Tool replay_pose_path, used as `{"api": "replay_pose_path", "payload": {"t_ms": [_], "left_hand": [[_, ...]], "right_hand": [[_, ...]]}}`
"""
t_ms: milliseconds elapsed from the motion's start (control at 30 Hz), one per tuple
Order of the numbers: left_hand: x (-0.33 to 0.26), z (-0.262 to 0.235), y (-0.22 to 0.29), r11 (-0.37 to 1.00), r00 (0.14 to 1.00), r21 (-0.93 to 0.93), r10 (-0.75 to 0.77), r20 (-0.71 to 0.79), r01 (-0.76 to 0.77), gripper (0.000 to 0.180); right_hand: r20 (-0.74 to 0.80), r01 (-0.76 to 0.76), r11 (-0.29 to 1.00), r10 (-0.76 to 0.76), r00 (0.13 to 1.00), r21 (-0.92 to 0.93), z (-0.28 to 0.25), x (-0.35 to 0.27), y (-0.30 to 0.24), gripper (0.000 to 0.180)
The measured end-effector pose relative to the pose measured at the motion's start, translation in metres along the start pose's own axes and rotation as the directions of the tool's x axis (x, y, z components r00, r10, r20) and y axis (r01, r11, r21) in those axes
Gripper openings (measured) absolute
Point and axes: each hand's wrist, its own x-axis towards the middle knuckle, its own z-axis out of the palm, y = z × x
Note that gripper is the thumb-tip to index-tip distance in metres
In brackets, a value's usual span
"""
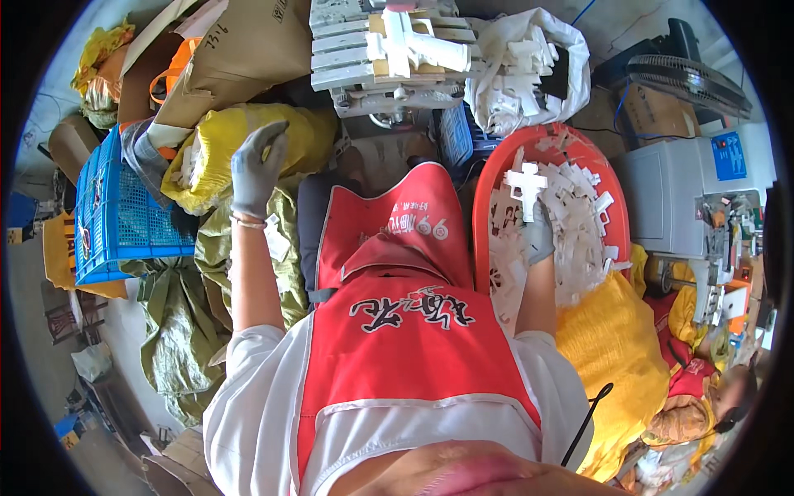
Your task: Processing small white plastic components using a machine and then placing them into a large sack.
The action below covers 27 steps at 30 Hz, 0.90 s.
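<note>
My right hand (pixel 539 235), in a grey glove, grips a white pistol-shaped plastic piece (pixel 526 187) over the red oval tub (pixel 483 223). Many small white plastic pieces (pixel 577 217) fill that tub. Raised beside a yellow woven sack (pixel 308 132), my left hand (pixel 258 169) is gloved too. Its fingers curve loosely apart from the thumb, and no object shows in them. Ahead of me, larger white pistol-shaped parts (pixel 426 51) lie on a slatted grey machine table (pixel 341 66).
A white sack (pixel 571 29) of white parts stands beyond the tub. At far right are a black fan (pixel 686 83) and a grey machine (pixel 670 186). A blue crate (pixel 132 215) and cardboard box (pixel 240 58) stand left. Another person (pixel 695 405) is at lower right, past a yellow sack (pixel 612 355).
</note>
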Motion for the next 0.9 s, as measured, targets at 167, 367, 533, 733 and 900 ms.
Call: {"api": "replay_pose_path", "payload": {"t_ms": [167,367,533,733,900], "left_hand": [[0.045,0.013,0.044,0.968,0.966,0.035,0.251,-0.056,-0.249,0.019],[0.095,0.036,0.061,0.865,0.885,0.196,0.464,0.04,-0.462,0.033],[0.12,0.053,0.081,0.959,0.941,0.041,0.266,0.207,-0.28,0.047],[0.137,0.065,0.063,0.934,0.915,-0.063,0.358,0.188,-0.352,0.038],[0.116,0.041,0.059,0.96,0.963,-0.107,0.266,0.036,-0.26,0.035]], "right_hand": [[0.121,-0.032,0.87,-0.032,0.992,0.493,0.037,-0.009,-0.035,0.032],[0.169,0.104,0.954,-0.156,0.973,0.279,0.056,-0.007,-0.054,0.041],[0.167,0.074,0.979,-0.107,0.98,0.188,0.039,-0.02,-0.052,0.037],[0.13,0.28,0.94,-0.308,0.943,0.192,0.076,-0.017,-0.112,0.037],[0.276,0.516,0.856,-0.496,0.824,-0.003,0.142,-0.003,-0.192,0.036]]}}
